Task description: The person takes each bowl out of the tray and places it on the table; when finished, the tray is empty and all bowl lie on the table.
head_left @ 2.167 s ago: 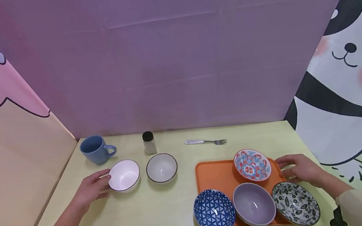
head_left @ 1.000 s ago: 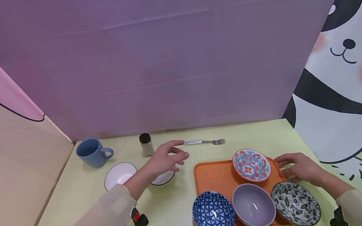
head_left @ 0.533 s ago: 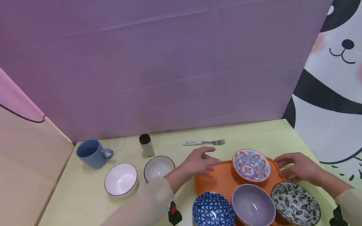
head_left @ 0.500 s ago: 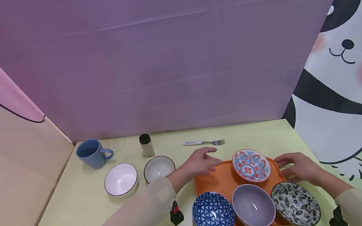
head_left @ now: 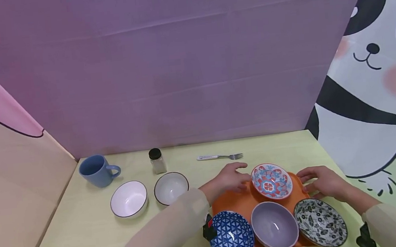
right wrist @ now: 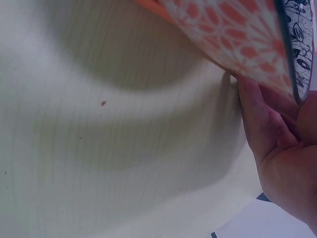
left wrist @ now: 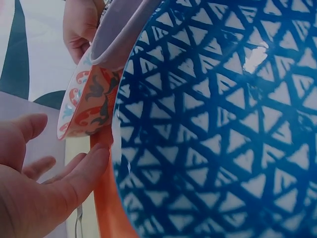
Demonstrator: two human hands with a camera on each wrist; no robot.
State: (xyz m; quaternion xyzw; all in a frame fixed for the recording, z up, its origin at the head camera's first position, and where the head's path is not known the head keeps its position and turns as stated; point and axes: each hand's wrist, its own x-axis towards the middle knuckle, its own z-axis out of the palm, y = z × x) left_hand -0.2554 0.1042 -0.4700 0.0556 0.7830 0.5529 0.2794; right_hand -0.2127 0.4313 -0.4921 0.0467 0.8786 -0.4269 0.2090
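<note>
My left hand (head_left: 232,178) is over the orange tray (head_left: 230,200), by the left rim of a red-and-blue patterned bowl (head_left: 271,181). In the left wrist view, the fingers (left wrist: 74,186) are spread and a gap shows between them and that bowl. My right hand (head_left: 322,183) lies at the tray's right edge, its fingertips at the rim; the right wrist view partly hides them behind a bowl. Along the tray's front are a blue triangle-patterned bowl (head_left: 232,241), a plain lilac bowl (head_left: 274,225) and a black-and-white leaf-patterned bowl (head_left: 320,223).
Two white dark-rimmed bowls, a left one (head_left: 129,199) and a right one (head_left: 171,187), stand left of the tray. Farther back are a blue mug (head_left: 97,171), a black-lidded jar (head_left: 157,161) and a fork (head_left: 220,157). A purple wall (head_left: 177,62) rises behind the table.
My left hand has left the left white bowl, passing over the right one to the tray and the red-and-blue bowl. My right hand stays at the tray edge. The head view has shifted slightly.
</note>
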